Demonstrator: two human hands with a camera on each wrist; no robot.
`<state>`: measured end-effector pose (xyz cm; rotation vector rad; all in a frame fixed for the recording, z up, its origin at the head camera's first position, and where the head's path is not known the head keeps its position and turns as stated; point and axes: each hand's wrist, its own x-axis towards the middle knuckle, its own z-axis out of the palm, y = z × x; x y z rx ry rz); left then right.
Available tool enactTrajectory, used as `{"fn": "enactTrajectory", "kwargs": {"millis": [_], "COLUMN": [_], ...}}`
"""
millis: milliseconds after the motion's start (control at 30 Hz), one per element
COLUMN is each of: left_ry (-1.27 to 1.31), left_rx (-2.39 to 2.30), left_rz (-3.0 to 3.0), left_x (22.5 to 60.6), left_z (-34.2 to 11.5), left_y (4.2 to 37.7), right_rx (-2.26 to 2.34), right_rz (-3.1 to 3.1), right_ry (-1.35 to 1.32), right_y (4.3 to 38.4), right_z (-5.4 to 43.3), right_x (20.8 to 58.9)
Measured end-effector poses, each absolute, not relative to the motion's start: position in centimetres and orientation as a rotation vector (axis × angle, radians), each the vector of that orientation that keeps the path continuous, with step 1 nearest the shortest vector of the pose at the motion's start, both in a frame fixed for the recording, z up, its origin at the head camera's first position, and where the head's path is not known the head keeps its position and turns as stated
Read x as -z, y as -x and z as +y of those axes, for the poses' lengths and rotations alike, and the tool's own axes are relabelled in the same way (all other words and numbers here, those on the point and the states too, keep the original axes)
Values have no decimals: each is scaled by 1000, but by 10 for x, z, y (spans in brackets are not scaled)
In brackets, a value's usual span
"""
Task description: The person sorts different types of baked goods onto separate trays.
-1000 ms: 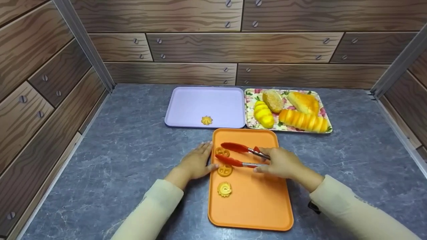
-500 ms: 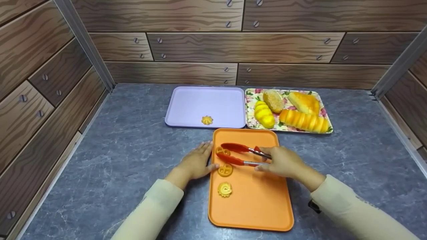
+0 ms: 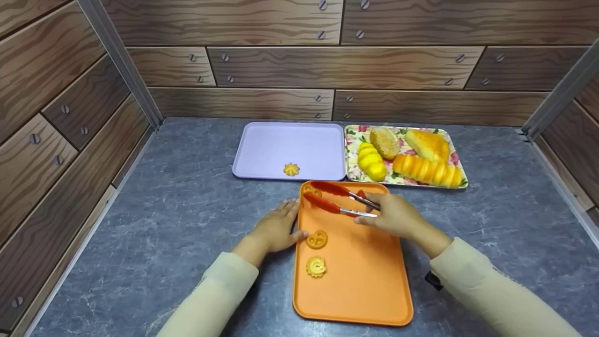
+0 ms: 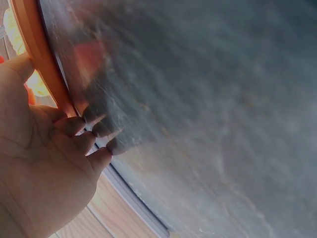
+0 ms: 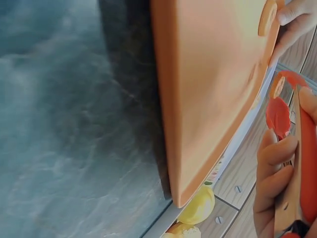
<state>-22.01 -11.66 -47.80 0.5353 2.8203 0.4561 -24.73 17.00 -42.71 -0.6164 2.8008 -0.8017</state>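
Observation:
My right hand (image 3: pixel 395 215) grips a pair of red-tipped metal tongs (image 3: pixel 323 204) above the far left part of the orange tray (image 3: pixel 358 290). Between the tong tips is a pretzel-shaped cookie (image 5: pixel 279 88), raised over the tray in the right wrist view. My left hand (image 3: pixel 276 227) rests along the tray's left edge, its thumb over the rim and its fingertips on the tabletop outside. Another pretzel-shaped cookie (image 3: pixel 317 239) lies near that thumb. Closer to me, a round cookie with a toothed edge (image 3: pixel 316 267) lies on the same tray.
Behind stands a lilac tray (image 3: pixel 285 145) with one small star-shaped cookie (image 3: pixel 291 169). Beside it, a floral tray (image 3: pixel 353 174) bears several breads, among them a long ridged loaf (image 3: pixel 427 171). Wood-patterned walls (image 3: pixel 281 68) enclose the grey tabletop (image 3: pixel 178 187).
The tongs, low over the cookie farthest from me, have moved away from me toward the tray's far end with that cookie between their tips. My left hand has stayed put.

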Motion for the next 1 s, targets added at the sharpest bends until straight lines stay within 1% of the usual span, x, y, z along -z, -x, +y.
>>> {"fn": "enactTrajectory", "kwargs": {"millis": [600, 1000], "left_ry": [-558, -533], "left_rx": [-456, -457], "left_rz": [2827, 2810], "left_x": [479, 478], "left_z": [-117, -116], "left_y": [221, 221], "right_rx": [818, 700], "right_rz": [2873, 2896], "right_ry": [412, 318], "right_y": [286, 296], "right_z": [142, 127], "right_x": [423, 427]}}
